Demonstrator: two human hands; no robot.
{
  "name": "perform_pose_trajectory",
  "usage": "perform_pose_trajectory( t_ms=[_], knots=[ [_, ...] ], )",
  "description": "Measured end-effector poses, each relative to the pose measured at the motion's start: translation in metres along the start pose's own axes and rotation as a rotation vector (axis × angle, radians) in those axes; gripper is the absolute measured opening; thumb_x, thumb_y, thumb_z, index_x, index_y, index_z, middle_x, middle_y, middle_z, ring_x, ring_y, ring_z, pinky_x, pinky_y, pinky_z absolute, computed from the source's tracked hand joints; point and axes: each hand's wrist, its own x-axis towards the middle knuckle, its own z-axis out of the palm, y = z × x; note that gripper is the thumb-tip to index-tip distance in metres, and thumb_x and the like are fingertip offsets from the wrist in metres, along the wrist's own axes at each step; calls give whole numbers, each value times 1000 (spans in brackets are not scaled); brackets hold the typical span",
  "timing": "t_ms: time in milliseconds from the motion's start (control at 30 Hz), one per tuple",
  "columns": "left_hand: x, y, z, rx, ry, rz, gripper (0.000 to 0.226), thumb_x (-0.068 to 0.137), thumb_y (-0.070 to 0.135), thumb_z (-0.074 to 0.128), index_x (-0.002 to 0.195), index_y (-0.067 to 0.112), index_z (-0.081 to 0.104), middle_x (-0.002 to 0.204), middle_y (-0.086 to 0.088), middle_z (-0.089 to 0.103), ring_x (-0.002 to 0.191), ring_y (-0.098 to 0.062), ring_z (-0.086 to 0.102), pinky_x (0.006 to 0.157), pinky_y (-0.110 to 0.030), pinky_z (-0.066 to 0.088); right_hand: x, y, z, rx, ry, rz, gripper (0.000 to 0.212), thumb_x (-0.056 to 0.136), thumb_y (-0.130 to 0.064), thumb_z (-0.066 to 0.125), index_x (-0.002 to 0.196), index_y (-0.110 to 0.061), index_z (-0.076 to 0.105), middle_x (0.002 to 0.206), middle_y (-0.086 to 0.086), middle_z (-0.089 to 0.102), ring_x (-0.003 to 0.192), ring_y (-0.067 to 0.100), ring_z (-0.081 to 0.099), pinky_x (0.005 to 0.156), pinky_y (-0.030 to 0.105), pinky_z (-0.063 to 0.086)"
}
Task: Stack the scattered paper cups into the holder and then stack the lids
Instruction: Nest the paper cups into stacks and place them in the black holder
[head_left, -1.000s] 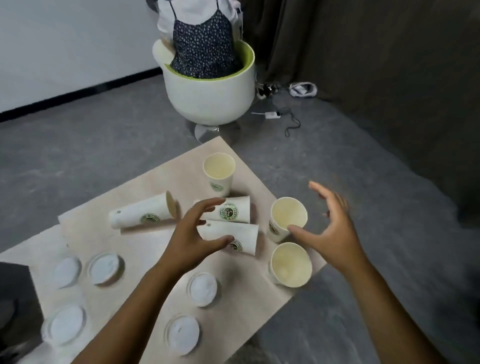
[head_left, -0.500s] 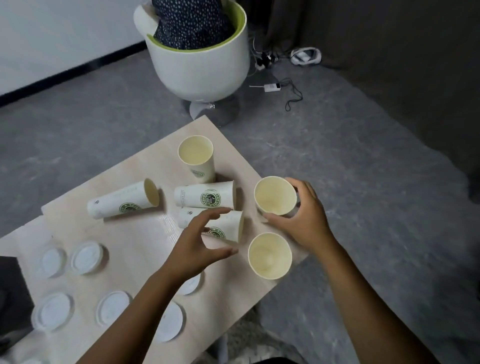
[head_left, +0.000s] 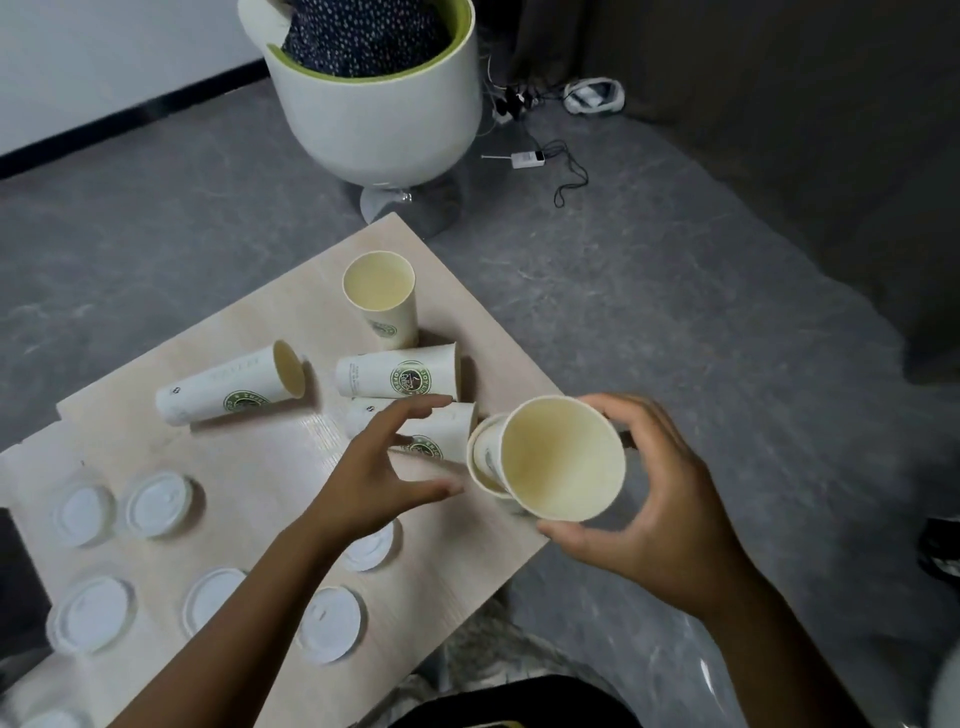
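Cup (head_left: 563, 457) within right hand (head_left: 660, 509) grip.

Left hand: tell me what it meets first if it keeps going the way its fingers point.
Probably the lying cup just beyond the left hand: the open fingers and thumb already bracket its side. Depth is unclear, so contact cannot be ruled out.

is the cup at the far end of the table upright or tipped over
Upright: the far cup stands on its base on the table, its open mouth facing up.
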Motion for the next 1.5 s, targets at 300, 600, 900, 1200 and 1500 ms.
perform_pose_trajectory(
  t_ms=[300,600,900,1200,1500],
  knots=[
    [-13,18,21,-99,-111,33,92,67,33,98,145,40,50,148,23,53,140,-9,50,105,-31,51,-9,61,51,-83,-87,137,87,61,-56,87,138,-41,46,136,-28,46,133,0,40,104,31,47],
    [-11,-17,33,-94,-146,-13,88,69,33,98,143,43,51,149,22,51,138,-9,50,103,-31,52,-19,97,79,167,-56,293,102,65,-47,94,151,-38,41,152,-24,45,141,3,44,109,34,48],
    [47,-64,34,560,-67,138,88,67,43,90,145,34,50,151,16,49,139,-19,40,102,-42,29,-20,114,92,217,-74,345,100,62,-27,100,142,-43,41,142,-38,47,137,-10,43,108,8,36],
    [60,-69,46,560,23,166,87,64,56,89,138,26,54,137,6,61,127,-24,49,95,-42,31,-18,107,101,182,6,277,107,63,-23,100,147,-43,35,148,-33,42,142,-1,42,111,12,36],
    [-62,5,-61,-22,619,16,86,59,27,94,136,23,55,135,24,58,128,-4,56,96,-19,49,-7,70,146,216,-109,195,102,64,-17,99,142,-44,38,141,-38,47,134,-9,47,104,7,38]
  ],
)
